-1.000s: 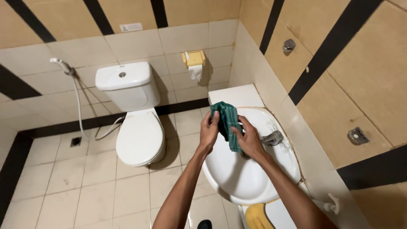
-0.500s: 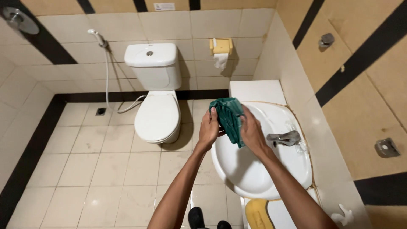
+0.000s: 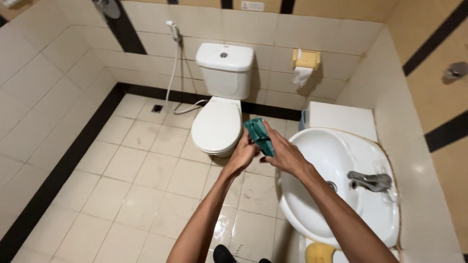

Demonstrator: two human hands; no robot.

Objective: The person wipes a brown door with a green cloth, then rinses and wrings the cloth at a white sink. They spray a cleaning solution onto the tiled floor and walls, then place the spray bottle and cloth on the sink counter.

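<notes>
Hands together over floor, just beside left rim of white sink [image 3: 312,146]: left hand [image 3: 242,155] and right hand [image 3: 286,153] both clasp folded green cloth [image 3: 258,136], pressed between palms, apparently squeezing it compact.

A toilet [image 3: 218,117] stands against the back wall, its cistern [image 3: 224,62] behind the bowl and a spray hose [image 3: 171,63] hanging to its left above a floor drain [image 3: 157,108]. A paper holder [image 3: 306,59] sits on the wall to its right. The sink [image 3: 312,146] lies along the right wall, tap [image 3: 371,181] on its far side. Left hand [image 3: 242,153] and right hand [image 3: 285,153] meet on a cloth [image 3: 259,136] just left of the sink, over the floor [image 3: 122,185].
</notes>
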